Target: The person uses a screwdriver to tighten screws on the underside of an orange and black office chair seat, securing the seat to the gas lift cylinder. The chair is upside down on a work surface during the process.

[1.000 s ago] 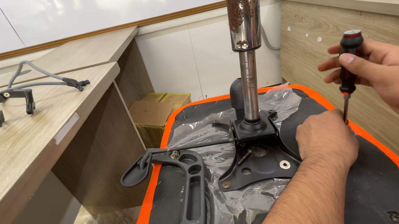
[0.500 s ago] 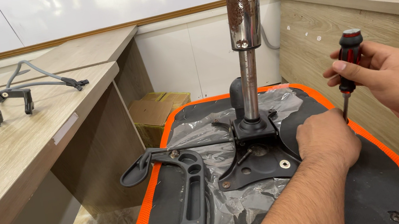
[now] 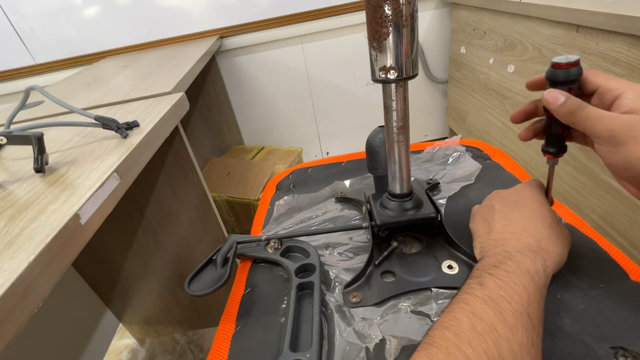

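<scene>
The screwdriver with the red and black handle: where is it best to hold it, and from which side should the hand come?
Probably the thick red and black handle of the screwdriver, taken from the right side, as the right hand does. The tool stands nearly upright with its thin shaft pointing down beside the left hand on the chair underside, so only the handle is wide and free enough to wrap fingers around.

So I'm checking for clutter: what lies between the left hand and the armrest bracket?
In the head view, the black mounting plate on clear plastic wrap separates the left hand from the armrest bracket.
</scene>
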